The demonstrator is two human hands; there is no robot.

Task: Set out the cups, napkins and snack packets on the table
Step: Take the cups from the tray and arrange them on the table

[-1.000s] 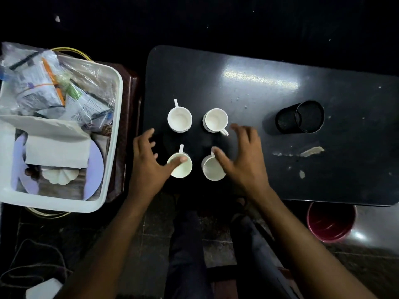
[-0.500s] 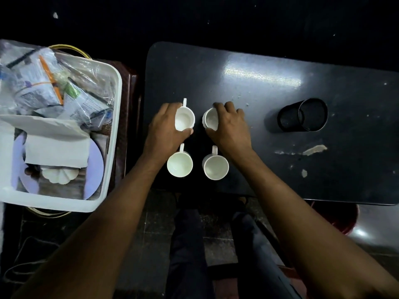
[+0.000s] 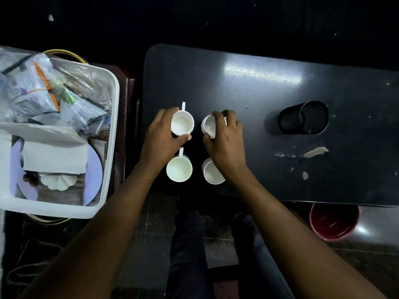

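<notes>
My left hand (image 3: 160, 134) and right hand (image 3: 224, 143) each wrap curled fingers round a far cup (image 3: 182, 123) on the table (image 3: 259, 93); lift both straight, clear the near cups (image 3: 179, 169), spread apart.

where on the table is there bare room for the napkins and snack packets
Bare top lies between the right hand and the black mesh holder, along the far edge of the table beyond the four white cups, and right of the holder. The near-left corner is crowded by the cups and the left hand.
</notes>
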